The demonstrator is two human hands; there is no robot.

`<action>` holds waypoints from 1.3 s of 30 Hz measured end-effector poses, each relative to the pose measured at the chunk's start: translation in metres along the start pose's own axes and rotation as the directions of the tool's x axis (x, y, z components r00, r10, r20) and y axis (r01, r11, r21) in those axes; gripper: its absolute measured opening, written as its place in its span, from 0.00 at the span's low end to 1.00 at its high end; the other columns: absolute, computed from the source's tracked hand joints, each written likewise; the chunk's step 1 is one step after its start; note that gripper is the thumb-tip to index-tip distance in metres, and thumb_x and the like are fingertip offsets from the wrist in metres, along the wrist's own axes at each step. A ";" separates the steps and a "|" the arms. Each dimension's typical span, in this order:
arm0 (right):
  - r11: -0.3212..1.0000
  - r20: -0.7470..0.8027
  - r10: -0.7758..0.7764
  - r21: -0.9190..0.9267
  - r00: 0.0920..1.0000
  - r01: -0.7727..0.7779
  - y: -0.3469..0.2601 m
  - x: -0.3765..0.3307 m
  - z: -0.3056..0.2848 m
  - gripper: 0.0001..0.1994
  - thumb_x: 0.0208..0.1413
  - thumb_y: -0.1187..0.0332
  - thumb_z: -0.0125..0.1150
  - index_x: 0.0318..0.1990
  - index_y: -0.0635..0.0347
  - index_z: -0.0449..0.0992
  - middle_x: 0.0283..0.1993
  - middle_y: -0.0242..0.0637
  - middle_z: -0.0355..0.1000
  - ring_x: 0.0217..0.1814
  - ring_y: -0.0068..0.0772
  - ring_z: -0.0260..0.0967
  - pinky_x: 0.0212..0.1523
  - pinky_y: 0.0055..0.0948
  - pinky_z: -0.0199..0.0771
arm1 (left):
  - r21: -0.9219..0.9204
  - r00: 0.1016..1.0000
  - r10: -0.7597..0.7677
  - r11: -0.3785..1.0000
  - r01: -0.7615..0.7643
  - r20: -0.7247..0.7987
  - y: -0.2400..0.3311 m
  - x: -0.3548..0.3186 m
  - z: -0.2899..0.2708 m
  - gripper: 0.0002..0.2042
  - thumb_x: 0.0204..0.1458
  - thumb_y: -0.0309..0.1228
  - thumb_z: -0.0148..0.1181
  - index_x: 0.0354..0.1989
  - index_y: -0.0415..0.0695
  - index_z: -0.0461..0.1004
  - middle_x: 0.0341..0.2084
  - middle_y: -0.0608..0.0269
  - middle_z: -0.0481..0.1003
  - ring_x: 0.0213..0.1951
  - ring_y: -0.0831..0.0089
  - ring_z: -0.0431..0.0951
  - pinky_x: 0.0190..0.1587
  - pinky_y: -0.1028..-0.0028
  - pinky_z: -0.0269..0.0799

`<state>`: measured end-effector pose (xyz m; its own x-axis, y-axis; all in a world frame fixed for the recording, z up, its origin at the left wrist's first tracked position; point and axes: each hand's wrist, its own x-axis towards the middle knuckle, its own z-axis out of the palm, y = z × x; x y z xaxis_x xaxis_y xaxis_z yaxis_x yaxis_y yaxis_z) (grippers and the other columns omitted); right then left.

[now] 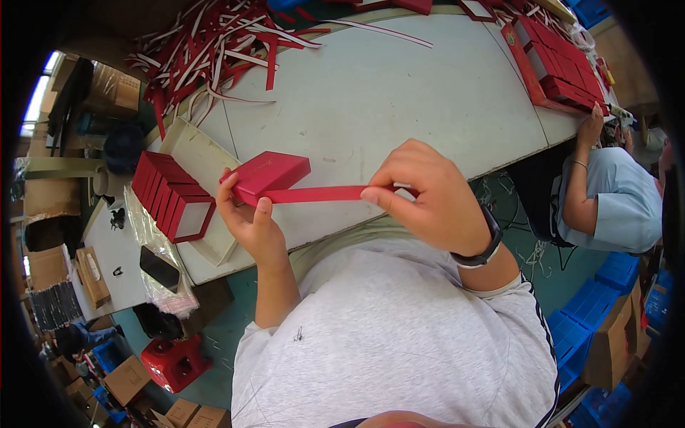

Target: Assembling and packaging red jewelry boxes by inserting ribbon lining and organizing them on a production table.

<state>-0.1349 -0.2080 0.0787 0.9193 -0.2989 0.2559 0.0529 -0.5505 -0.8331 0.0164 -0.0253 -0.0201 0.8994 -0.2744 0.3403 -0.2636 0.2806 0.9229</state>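
In my left hand [255, 227] is a small red box [275, 171], tilted above the near edge of the table. A flat red ribbon [317, 194] runs from beside the box, under my left thumb, across to the right. Its other end is pinched between the thumb and forefinger of my right hand [417, 189], and the strip is stretched straight between both hands. Left of the box, several red boxes [168, 196] stand packed in a row in a shallow cream tray [232, 246].
A tangled heap of red and white ribbons [207, 57] covers the far left of the pale table [371, 93]. More red boxes [564, 64] are stacked far right, near a co-worker's hand [591, 125]. A phone [160, 269] lies at left; a red stool [175, 364] stands below.
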 end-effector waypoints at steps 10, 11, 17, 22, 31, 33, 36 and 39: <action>0.985 -0.035 0.171 -0.027 0.985 -0.172 0.034 0.015 0.001 0.08 0.51 0.65 0.61 0.27 0.60 0.77 0.25 0.35 0.73 0.32 0.36 0.64 0.36 0.32 0.65 | -0.136 0.999 -0.034 0.990 0.035 0.009 0.004 -0.011 0.011 0.27 0.50 0.37 0.60 0.56 0.42 0.59 0.59 0.50 0.58 0.59 0.61 0.62 0.63 0.60 0.56; 0.985 -0.037 0.172 -0.026 0.984 -0.173 0.036 0.017 0.000 0.08 0.51 0.65 0.61 0.27 0.60 0.77 0.25 0.35 0.73 0.32 0.36 0.64 0.36 0.32 0.65 | -0.138 0.998 -0.062 0.988 0.065 0.029 0.005 -0.011 0.013 0.27 0.50 0.38 0.60 0.56 0.42 0.59 0.59 0.50 0.58 0.59 0.61 0.62 0.63 0.60 0.56; 0.972 -0.011 0.231 -0.051 0.973 -0.231 0.044 0.021 0.000 0.07 0.51 0.66 0.64 0.30 0.61 0.78 0.26 0.33 0.72 0.33 0.29 0.64 0.33 0.26 0.64 | -0.298 0.975 -0.213 0.929 0.220 0.055 0.011 -0.013 0.024 0.28 0.48 0.38 0.61 0.56 0.41 0.59 0.59 0.50 0.57 0.59 0.61 0.61 0.63 0.61 0.56; 0.973 -0.002 0.229 -0.029 0.973 -0.229 0.047 0.019 -0.001 0.08 0.51 0.65 0.64 0.30 0.61 0.78 0.26 0.33 0.72 0.33 0.29 0.65 0.35 0.27 0.65 | -0.334 0.973 -0.227 0.914 0.230 0.050 0.011 -0.013 0.025 0.30 0.46 0.36 0.63 0.56 0.41 0.59 0.59 0.49 0.56 0.59 0.61 0.60 0.63 0.61 0.55; 0.974 0.005 0.225 -0.021 0.974 -0.225 0.043 0.017 -0.006 0.08 0.51 0.65 0.64 0.30 0.61 0.78 0.26 0.32 0.72 0.33 0.29 0.65 0.36 0.27 0.65 | -0.397 0.961 -0.269 0.876 0.274 0.069 0.017 -0.018 0.034 0.30 0.47 0.43 0.62 0.56 0.44 0.59 0.59 0.51 0.56 0.60 0.61 0.61 0.63 0.60 0.56; 0.977 0.000 0.212 -0.019 0.977 -0.212 0.042 0.016 -0.007 0.08 0.51 0.65 0.64 0.30 0.61 0.78 0.26 0.32 0.72 0.33 0.28 0.65 0.36 0.27 0.65 | -0.395 0.959 -0.275 0.875 0.281 0.072 0.018 -0.019 0.034 0.31 0.46 0.45 0.63 0.56 0.44 0.59 0.59 0.51 0.56 0.60 0.61 0.61 0.63 0.60 0.56; 0.983 -0.020 0.184 -0.022 0.983 -0.184 0.041 0.014 -0.008 0.07 0.51 0.66 0.64 0.30 0.61 0.78 0.25 0.32 0.71 0.32 0.28 0.64 0.35 0.26 0.65 | -0.407 0.952 -0.295 0.862 0.302 0.083 0.016 -0.018 0.035 0.31 0.46 0.46 0.63 0.55 0.44 0.59 0.59 0.51 0.57 0.59 0.61 0.61 0.63 0.61 0.57; 0.987 -0.035 0.158 -0.031 0.987 -0.159 0.038 0.012 -0.010 0.07 0.51 0.67 0.64 0.29 0.61 0.78 0.25 0.32 0.71 0.32 0.28 0.63 0.34 0.26 0.64 | -0.412 0.947 -0.308 0.854 0.316 0.088 0.014 -0.018 0.035 0.32 0.47 0.46 0.63 0.55 0.44 0.59 0.59 0.50 0.57 0.59 0.60 0.62 0.62 0.61 0.58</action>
<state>-0.1258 -0.2401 0.0547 0.9021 -0.4090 0.1378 -0.1061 -0.5195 -0.8478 -0.0156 -0.0484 -0.0065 0.9027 -0.4270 0.0534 0.2030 0.5320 0.8221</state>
